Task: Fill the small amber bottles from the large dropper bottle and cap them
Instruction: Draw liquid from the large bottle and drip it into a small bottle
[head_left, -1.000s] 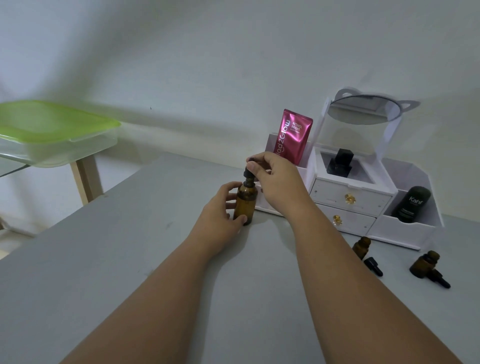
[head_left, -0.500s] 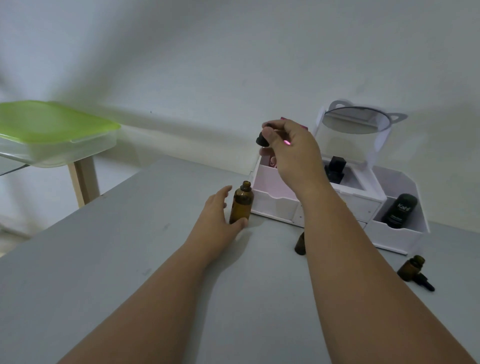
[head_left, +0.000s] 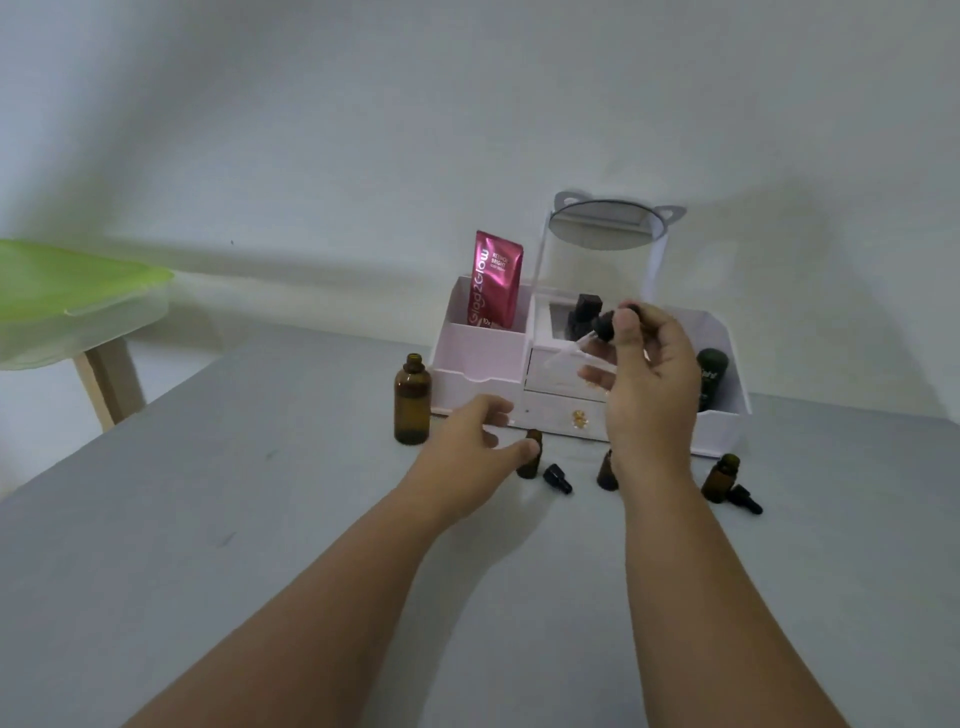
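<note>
The right hand pinches the black bulb of the dropper between thumb and fingertips, and its glass pipette slants down to the left in the air. The left hand is loosely spread, its thumb against a small amber bottle standing uncapped on the grey table. A black cap lies just beside it. The large bottle stands open and upright, left of the white organiser. A further small bottle stands at the right.
</note>
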